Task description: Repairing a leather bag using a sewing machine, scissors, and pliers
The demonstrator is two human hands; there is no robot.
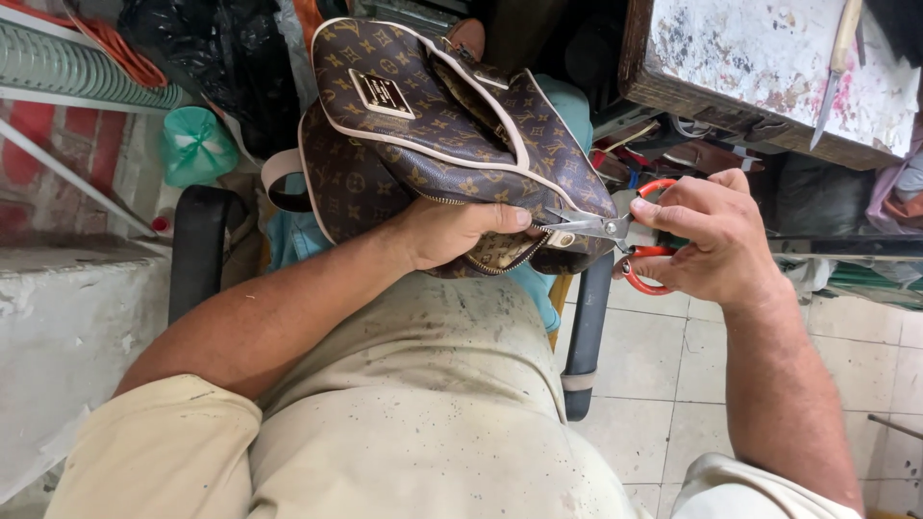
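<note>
We look down on a brown patterned bag (423,125) with pale piping, resting on the lap at the middle of the view, its metal plate facing up and a pale strap loop hanging out at nine o'clock from it. Our left hand (452,233) is closed on the bag's lower edge beside the open zipper, thumb laid flat along the seam and pointing toward three o'clock. Just beyond the thumb tip sit the blades of the scissors (615,231), whose orange handles are gripped by our right hand (711,240), fingers curled through the loops; the blade tips meet the bag's edge at the zipper (whether they bite thread or fabric we cannot tell). Below the hands, toward six o'clock, a stained beige shirt fills the lower frame. A black chair armrest (197,250) stands at nine o'clock from the bag and a second one (585,327) runs down at five o'clock, close under the scissors. At one o'clock a paint-spattered wooden table (750,67) carries a knife (835,72) with a pale handle, well apart from the hands. Dark plastic bags (212,58) and a green bundle (195,144) crowd the ten o'clock corner, and pale floor tiles (654,384) show at four o'clock.
</note>
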